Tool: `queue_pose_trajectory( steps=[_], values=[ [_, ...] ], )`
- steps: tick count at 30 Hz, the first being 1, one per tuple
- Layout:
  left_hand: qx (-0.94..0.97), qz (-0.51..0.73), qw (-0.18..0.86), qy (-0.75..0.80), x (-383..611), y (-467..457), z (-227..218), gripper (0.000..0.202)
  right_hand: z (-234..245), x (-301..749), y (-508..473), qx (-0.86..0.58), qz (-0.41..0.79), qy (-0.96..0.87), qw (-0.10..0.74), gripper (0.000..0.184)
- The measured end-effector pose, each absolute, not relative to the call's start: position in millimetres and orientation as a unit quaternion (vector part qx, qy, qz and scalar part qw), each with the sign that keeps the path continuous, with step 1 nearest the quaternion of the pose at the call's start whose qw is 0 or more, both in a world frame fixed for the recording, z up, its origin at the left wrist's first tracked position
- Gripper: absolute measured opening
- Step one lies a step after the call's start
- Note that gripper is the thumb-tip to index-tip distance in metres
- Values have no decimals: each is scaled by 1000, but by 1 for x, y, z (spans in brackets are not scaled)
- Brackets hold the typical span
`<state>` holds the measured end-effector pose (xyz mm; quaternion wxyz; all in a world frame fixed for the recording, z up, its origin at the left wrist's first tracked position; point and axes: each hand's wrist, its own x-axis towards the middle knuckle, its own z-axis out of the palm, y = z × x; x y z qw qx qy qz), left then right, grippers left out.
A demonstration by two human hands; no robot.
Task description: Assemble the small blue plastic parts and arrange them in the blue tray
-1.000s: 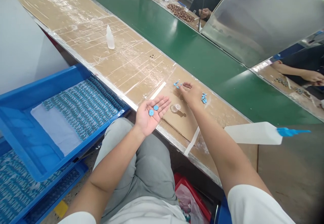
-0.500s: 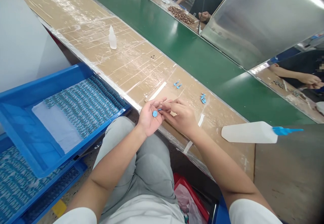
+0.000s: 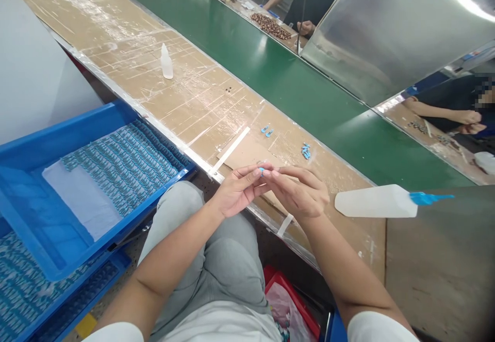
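My left hand [image 3: 235,195] and my right hand [image 3: 299,192] meet fingertip to fingertip just above the near edge of the cardboard-covered bench [image 3: 185,99]. Both pinch a small blue part [image 3: 262,171] between them; only a sliver of it shows. Beyond my hands, two small blue pieces [image 3: 266,131] lie on the bench, and a little cluster of blue pieces [image 3: 306,151] lies to their right. A white squeeze bottle with a blue nozzle [image 3: 381,202] lies on its side to the right of my right hand.
A blue tray [image 3: 65,130] lined with rows of blue parts stands at my left, over another like it. A small white bottle [image 3: 166,62] stands on the bench. A green conveyor belt [image 3: 278,74] runs behind. Other people's hands work across it. A red bin [image 3: 288,300] is below.
My left palm, open with two blue discs on it, has closed. My right hand came back from the far pieces, and both hands now pinch a blue part together.
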<state>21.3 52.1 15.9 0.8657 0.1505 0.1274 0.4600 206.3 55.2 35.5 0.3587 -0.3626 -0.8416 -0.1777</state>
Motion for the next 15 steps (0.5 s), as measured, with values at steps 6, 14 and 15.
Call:
queue_pose_trajectory(
  steps=[6,14,15],
  values=[
    [164,480,847,158,29,49,12,27,34,198,46,-421,-200,-811,353,24],
    [112,532,810,219,35,48,13,22,40,174,39,-422,-195,-792,396,36],
    [107,531,812,218,35,50,13,22,41,172,39,-433,-180,-787,401,35]
  ],
)
